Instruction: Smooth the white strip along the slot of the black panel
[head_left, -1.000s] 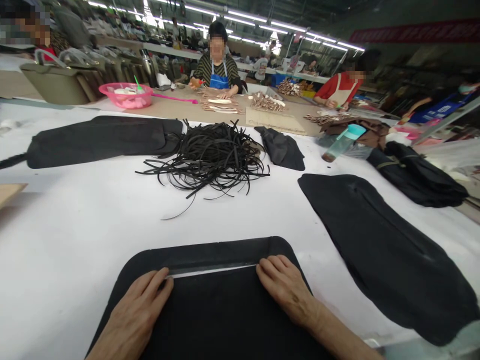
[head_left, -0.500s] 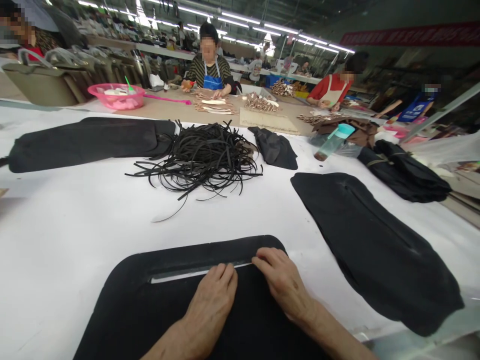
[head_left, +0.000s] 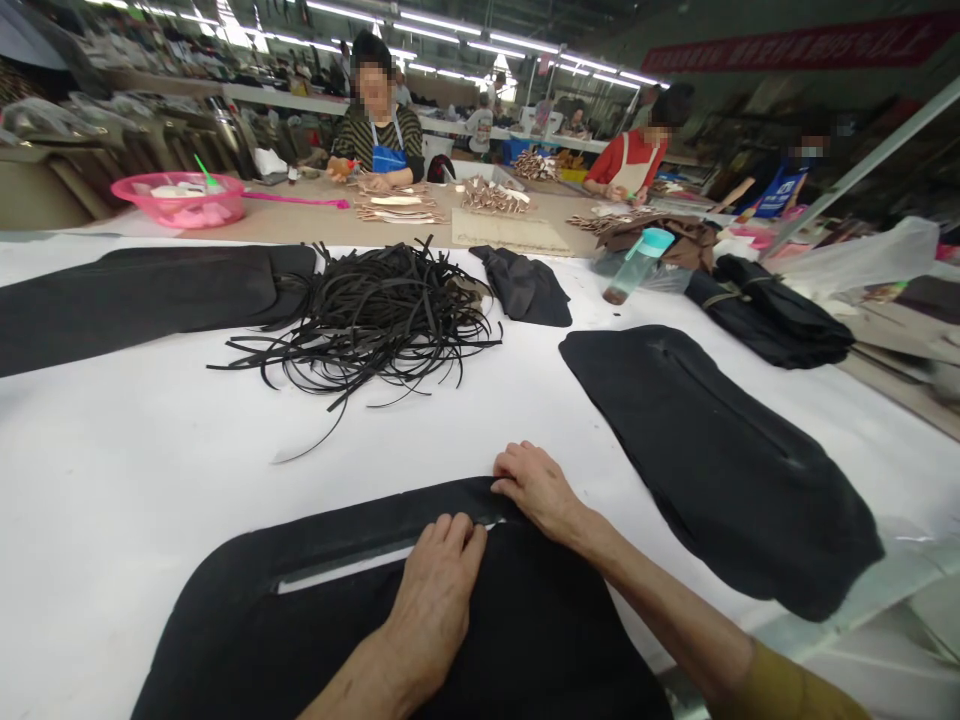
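Observation:
A black fabric panel (head_left: pixel 360 640) with rounded corners lies in front of me, and white shows through the long slit (head_left: pixel 345 570) along its upper part. My left hand (head_left: pixel 439 585) is closed on the panel at the slit's lower edge, its fingers bent and held together. At the upper right corner, my right hand (head_left: pixel 536 490) pinches the panel's edge between thumb and fingers. The fabric near the slit's right end is drawn up a little. Both sets of fingertips are partly hidden.
A heap of black strips (head_left: pixel 390 310) lies beyond the panel, with black pieces (head_left: pixel 165 290) to its left. More slit panels (head_left: pixel 720 460) lie at right, near a bottle (head_left: pixel 637 265). Co-workers (head_left: pixel 382 130) sit across the table, behind a pink basin (head_left: pixel 184 205).
My right hand has moved from the slit's right end up to the panel's top corner edge, lifting fabric there. My left hand stays at the slit. The view has shifted right.

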